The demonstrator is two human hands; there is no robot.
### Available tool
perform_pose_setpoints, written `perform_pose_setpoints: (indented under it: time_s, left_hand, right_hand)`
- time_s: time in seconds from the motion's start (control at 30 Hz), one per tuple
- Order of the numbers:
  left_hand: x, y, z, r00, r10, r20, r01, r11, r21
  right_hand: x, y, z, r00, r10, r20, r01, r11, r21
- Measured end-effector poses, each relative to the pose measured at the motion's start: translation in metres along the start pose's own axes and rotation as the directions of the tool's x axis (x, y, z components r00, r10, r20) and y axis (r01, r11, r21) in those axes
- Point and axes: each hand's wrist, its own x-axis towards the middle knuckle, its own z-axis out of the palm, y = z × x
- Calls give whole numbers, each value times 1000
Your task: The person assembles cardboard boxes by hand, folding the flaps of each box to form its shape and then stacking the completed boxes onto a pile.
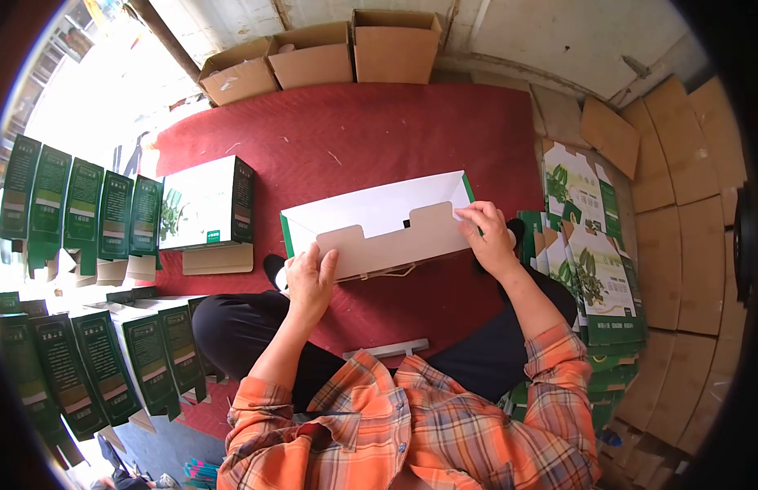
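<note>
A gift-type cardboard box (387, 251) with a white inside, green ends and a grey-brown notched flap lies open in front of me, above the red carpet. My left hand (309, 282) grips its near left corner, thumb on the grey-brown panel. At the right end, my right hand (488, 233) has its thumb and fingers closed on the box's edge near the green side. Below the box's near edge a thin cord or handle strip (389, 271) shows; its full shape is hidden.
Folded green-and-white cartons stand in rows at left (83, 204), beside a closed white box (201, 204). Flat printed cartons (595, 278) are stacked at right, before brown cardboard boxes (681, 204). Three open brown boxes (395, 53) line the back of the red carpet (354, 131).
</note>
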Motion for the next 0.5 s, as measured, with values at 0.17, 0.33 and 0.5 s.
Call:
perform_pose_setpoints:
  time_s: [0.17,0.33,0.5]
  left_hand:
    - [3,9,5,959,207,-194,-150,950,272]
    - [0,23,-5,973,136,188,-205,884,420]
    - [2,17,-1,975,164,149,-212,882,420]
  right_hand:
    - [6,-7,8,993,97,-63,-96,995,11]
    - [2,2,18,1000,15,-14,-16,999,-49]
    - [-2,-30,2,973,-65,221,118,965,-233]
